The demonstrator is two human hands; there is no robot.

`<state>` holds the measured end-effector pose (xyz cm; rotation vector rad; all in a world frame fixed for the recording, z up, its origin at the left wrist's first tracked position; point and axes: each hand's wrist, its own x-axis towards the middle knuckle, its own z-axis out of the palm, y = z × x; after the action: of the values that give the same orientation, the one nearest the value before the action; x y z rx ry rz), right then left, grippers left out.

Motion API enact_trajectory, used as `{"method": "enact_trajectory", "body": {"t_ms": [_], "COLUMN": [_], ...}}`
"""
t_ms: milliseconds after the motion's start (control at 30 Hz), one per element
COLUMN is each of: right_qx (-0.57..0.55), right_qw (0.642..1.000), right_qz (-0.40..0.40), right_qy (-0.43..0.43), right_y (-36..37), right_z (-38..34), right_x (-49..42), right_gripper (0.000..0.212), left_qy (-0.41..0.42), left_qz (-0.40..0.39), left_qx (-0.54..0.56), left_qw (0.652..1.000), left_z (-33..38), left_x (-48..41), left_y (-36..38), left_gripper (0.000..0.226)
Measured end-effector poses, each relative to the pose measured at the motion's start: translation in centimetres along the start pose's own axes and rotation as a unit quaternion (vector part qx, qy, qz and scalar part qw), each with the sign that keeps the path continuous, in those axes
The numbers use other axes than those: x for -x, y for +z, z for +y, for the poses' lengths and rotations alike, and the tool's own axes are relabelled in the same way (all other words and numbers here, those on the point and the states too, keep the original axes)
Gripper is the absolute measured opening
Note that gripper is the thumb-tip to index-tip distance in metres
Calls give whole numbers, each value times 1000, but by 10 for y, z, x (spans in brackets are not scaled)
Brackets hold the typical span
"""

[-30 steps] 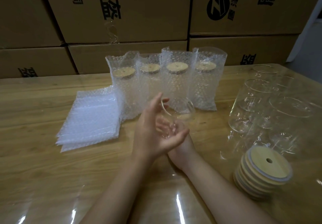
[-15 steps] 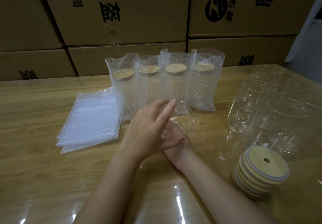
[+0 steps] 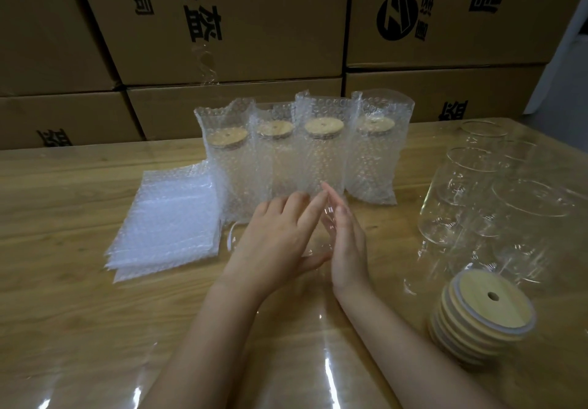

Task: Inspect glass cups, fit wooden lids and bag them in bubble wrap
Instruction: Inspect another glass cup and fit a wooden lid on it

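Between the fingers [image 3: 313, 208] the glass cup [image 3: 323, 221] is colourless with white glints. Left of the fingers, the bubble-wrap bags [image 3: 171, 217] are milky white and dotted with bubbles. Beyond the fingertips, the bagged cups [image 3: 321, 167] show pale tan tops through the same dotted wrap. Right of the fingers, the wooden lids [image 3: 483, 307] are light tan with grey-white rims. The cardboard boxes [image 3: 254, 42] are brown with black print, and the table [image 3: 63, 217] is honey-coloured wood grain.

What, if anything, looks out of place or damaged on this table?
Nothing looks broken or spilled. The one glass cup lying sideways is between the left hand and right hand. The stack of wooden lids sits slightly staggered, not toppled.
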<state>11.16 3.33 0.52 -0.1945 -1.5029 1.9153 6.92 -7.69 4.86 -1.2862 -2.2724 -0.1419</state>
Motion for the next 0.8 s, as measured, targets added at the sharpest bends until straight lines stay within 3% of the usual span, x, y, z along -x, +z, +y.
{"method": "enact_trajectory", "body": {"t_ms": [133,300,433,567,700,800], "right_qx": [135,180,116,76,119,201], "right_qw": [981,957,985,991,979,965], "right_qz": [-55,-68,-21,-104,-162,-160], "right_qy": [-131,-216,-122,25,48,50], "right_y": [-1,-1,-3,-8,-7,-2], "right_z": [5,9,11,17,21,26], "right_x": [5,8,4,1,4,5], "right_gripper": [42,40,36,40,64,99], "left_qy": [-27,-69,-141,-197,-257,-284], "left_qz": [16,103,154,151,159,163], "left_qx": [6,110,243,445,537,574], "left_qw": [999,986,947,861,787,751], "left_z": [-7,-15,-10,0,3,3], "left_x": [2,1,-1,-1,0,1], "left_y": [2,6,7,10,17,23], "left_gripper": [80,86,103,98,93,91]}}
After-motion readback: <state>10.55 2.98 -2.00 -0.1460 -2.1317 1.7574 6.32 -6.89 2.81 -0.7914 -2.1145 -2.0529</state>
